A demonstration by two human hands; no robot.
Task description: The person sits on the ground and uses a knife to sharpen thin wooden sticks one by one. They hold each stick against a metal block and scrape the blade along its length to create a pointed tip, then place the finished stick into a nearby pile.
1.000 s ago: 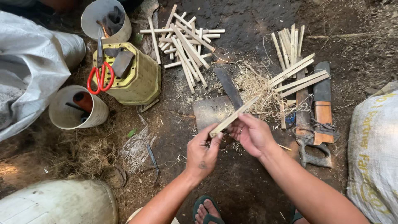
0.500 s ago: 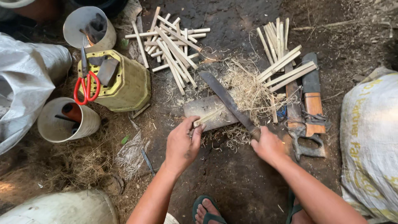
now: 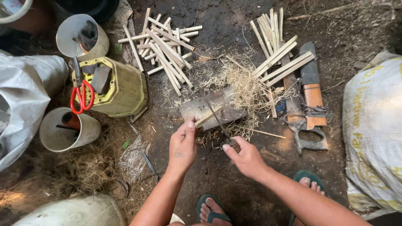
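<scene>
Block lay at frame centre. My left hand pinched the stick on it; my right hand gripped the knife, edge on the stick. Risk: blade slipping toward my left fingers, close beside it.

Red-handled scissors on yellow basket

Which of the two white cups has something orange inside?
The lower cup, below the red scissors. The upper cup by the stick pile holds only dark items.
</scene>
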